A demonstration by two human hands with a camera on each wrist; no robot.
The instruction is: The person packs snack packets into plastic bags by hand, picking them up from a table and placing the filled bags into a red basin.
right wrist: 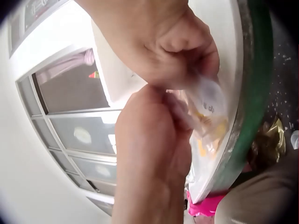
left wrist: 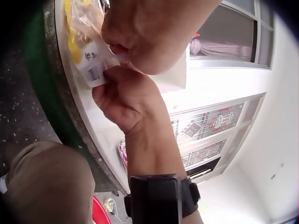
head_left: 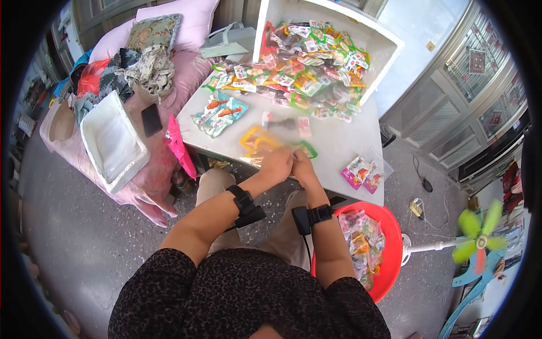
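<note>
Both hands meet at the table's front edge over a clear, yellow-edged packet (head_left: 258,141). The left hand (head_left: 276,163) has its fingers curled at the packet's end, against the right hand (head_left: 304,171). In the left wrist view, the right hand (left wrist: 122,100) pinches the packet (left wrist: 88,56) by its white labelled end, and the left hand (left wrist: 149,32) partly covers it. The right wrist view shows the packet (right wrist: 208,119) blurred below the curled right hand (right wrist: 182,51), with the left hand (right wrist: 149,121) touching alongside. Their fingertips are mostly hidden.
Many packets (head_left: 316,73) spill from a white foam box (head_left: 384,51). A blue packet (head_left: 220,113), a clear one (head_left: 285,121), a green-edged one (head_left: 307,149) and pink ones (head_left: 361,172) lie on the table (head_left: 333,141). A red basin (head_left: 389,248) of packets stands right; a white tray (head_left: 113,138) left.
</note>
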